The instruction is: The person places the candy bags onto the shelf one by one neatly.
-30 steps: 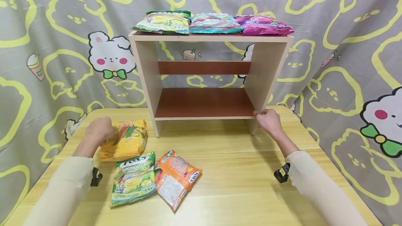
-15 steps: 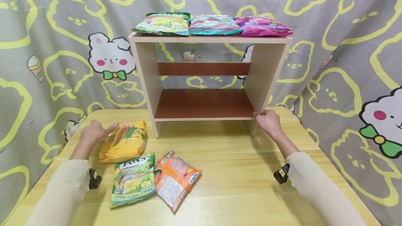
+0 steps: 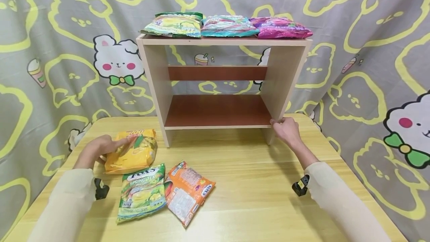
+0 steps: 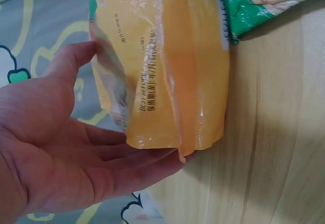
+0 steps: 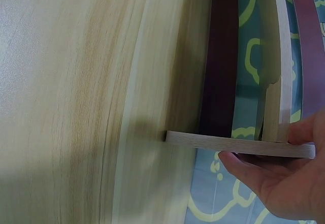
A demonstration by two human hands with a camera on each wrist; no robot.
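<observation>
A yellow candy bag (image 3: 136, 154) lies on the table at the left. My left hand (image 3: 100, 146) holds its left end, thumb laid over the top. In the left wrist view the fingers (image 4: 122, 176) reach under the bag's sealed end and the thumb touches its side. My right hand (image 3: 287, 130) grips the lower right side panel of the small wooden shelf (image 3: 218, 127). The right wrist view has the thumb and fingers on either side of that panel (image 5: 228, 144). A green Fox's Spring Tea bag (image 3: 142, 193) touches the yellow one, with an orange bag (image 3: 188, 193) beside it.
On the shelf's top board lie a green bag (image 3: 176, 24), a teal bag (image 3: 230, 26) and a magenta bag (image 3: 283, 28). A patterned curtain (image 3: 67, 85) hangs behind and beside the wooden table (image 3: 248, 182).
My left hand lifted slightly off the yellow bag, spread its thumb, then came down with the thumb on top and fingers under its end. The right hand stays on the shelf.
</observation>
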